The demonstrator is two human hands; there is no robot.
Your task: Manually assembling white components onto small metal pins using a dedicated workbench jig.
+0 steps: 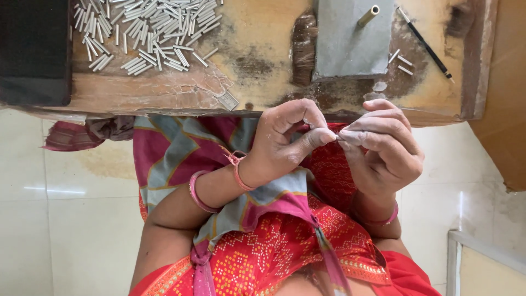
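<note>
Centre of the frame: the left hand (285, 142) and the right hand (381, 145) meet fingertip to fingertip just below the table's edge, both dusted white. Between them sits a tiny pale stick-like piece (335, 137), and each grip is pressed together on it, thumb against forefinger, one at either end. It is too small to say what is being done to it.

Up in the upper left, a big heap of short white chalk-like sticks (148, 33) lies spread on the worn, stained wooden table (257, 60). By the look of it, that is the large share; only three loose white sticks (401, 60) lie at the upper right beside a grey stone slab (348, 41). A short brass tube (368, 15) rests on the slab, and a thin black rod (426, 46) lies slanted beyond it.
</note>
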